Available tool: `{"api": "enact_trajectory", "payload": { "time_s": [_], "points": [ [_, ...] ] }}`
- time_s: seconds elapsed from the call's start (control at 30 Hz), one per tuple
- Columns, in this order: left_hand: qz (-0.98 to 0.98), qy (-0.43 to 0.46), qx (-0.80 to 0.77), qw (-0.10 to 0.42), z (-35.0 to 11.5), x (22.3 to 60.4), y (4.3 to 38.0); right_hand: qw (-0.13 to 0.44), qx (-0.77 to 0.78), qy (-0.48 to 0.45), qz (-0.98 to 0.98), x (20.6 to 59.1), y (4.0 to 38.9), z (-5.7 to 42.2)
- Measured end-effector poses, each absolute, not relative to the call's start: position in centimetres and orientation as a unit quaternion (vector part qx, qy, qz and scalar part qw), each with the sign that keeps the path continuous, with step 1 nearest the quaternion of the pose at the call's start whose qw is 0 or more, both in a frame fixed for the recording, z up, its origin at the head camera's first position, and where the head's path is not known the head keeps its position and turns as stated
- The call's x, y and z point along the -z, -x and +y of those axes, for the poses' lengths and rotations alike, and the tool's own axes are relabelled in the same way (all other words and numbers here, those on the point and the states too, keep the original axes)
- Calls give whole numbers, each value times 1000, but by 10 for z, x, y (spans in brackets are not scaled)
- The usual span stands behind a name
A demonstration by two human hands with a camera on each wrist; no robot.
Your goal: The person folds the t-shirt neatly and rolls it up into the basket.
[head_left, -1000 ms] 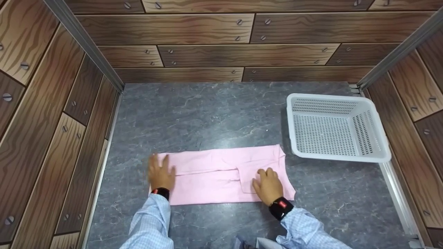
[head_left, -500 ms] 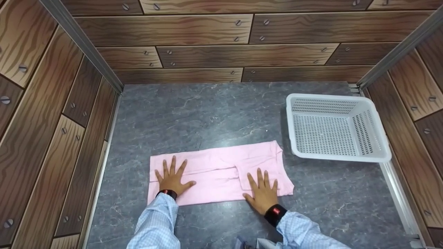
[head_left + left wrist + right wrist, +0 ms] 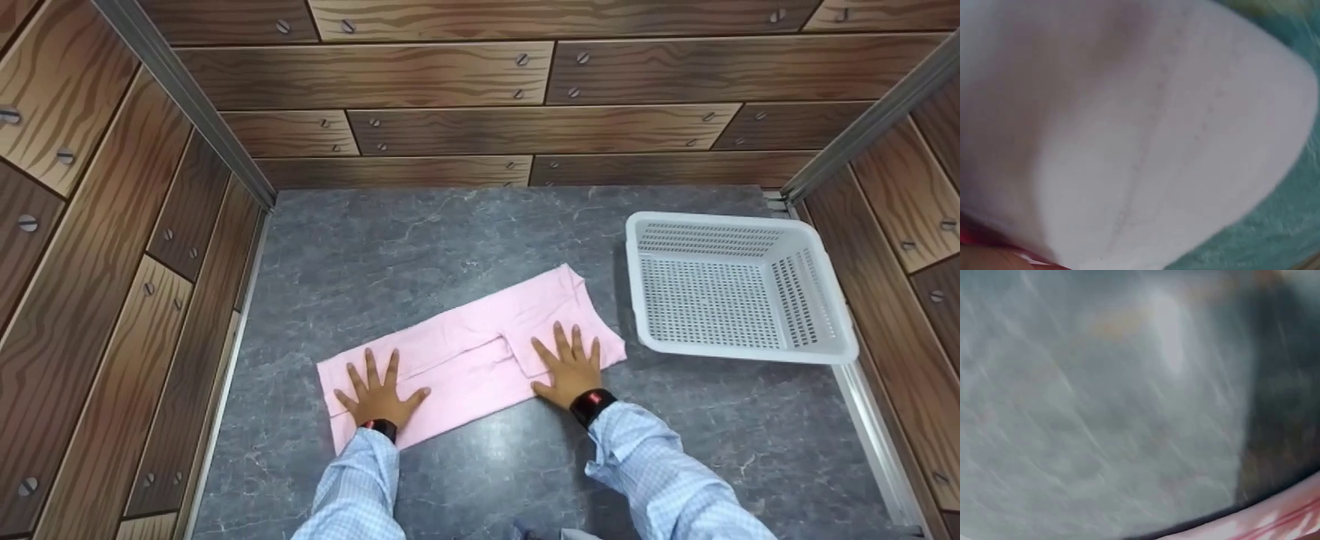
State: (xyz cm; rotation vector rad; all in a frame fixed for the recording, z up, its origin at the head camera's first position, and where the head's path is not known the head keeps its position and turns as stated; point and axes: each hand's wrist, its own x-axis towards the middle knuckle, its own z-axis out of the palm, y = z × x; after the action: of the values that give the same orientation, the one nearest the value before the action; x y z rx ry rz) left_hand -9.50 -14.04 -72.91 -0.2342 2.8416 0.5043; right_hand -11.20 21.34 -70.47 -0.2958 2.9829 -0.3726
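A folded pink garment [image 3: 457,367] lies flat and slanted on the grey marbled surface [image 3: 450,247], its right end farther from me than its left. My left hand [image 3: 379,401] rests on its left part with straight, spread fingers. Toward the other end, my right hand [image 3: 571,375] lies on a folded-over layer near the front edge, fingers also spread. Pale garment fabric [image 3: 1112,157] with stitched lines fills most of the left wrist view. The right wrist view is blurred and shows mainly the grey surface [image 3: 1084,427], with a pink strip [image 3: 1275,520] at lower right.
A white perforated plastic basket [image 3: 742,354] stands to the right, beyond the garment's right end, with nothing seen inside. Wood-patterned walls [image 3: 442,75] enclose the back and both sides. Small partly visible items [image 3: 577,534] sit at the bottom edge.
Both hands have spread flat on the garment. Its right end has swung away from me, so it now lies slanted. The right hand has moved forward with it; the basket stays put.
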Motion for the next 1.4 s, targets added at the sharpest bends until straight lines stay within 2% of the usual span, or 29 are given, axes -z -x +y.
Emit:
{"api": "enact_trajectory", "payload": {
  "time_s": [0.23, 0.4, 0.5, 0.63, 0.77, 0.9, 1.13, 1.4],
  "points": [
    [960, 149, -199, 129, -114, 724, 92, 38, 114, 48, 992, 692, 139, 204],
    [956, 153, -204, 143, -101, 722, 91, 18, 96, 9, 995, 690, 154, 204],
    [968, 98, -199, 118, -103, 722, 91, 0, 105, -7, 994, 689, 151, 199],
    [981, -30, -169, 85, -123, 721, 98, 1, 109, 11, 994, 685, 129, 172],
    [979, -129, -110, 114, -144, 715, 109, 39, 124, 75, 989, 688, 96, 143],
    [970, -164, -97, 152, -149, 712, 113, 76, 167, 91, 979, 700, 75, 131],
    [976, -120, -113, 146, -136, 722, 104, 95, 228, 77, 966, 700, 86, 142],
    [980, -35, -152, 126, -97, 728, 91, 65, 215, 44, 973, 700, 110, 160]
  ]
}}
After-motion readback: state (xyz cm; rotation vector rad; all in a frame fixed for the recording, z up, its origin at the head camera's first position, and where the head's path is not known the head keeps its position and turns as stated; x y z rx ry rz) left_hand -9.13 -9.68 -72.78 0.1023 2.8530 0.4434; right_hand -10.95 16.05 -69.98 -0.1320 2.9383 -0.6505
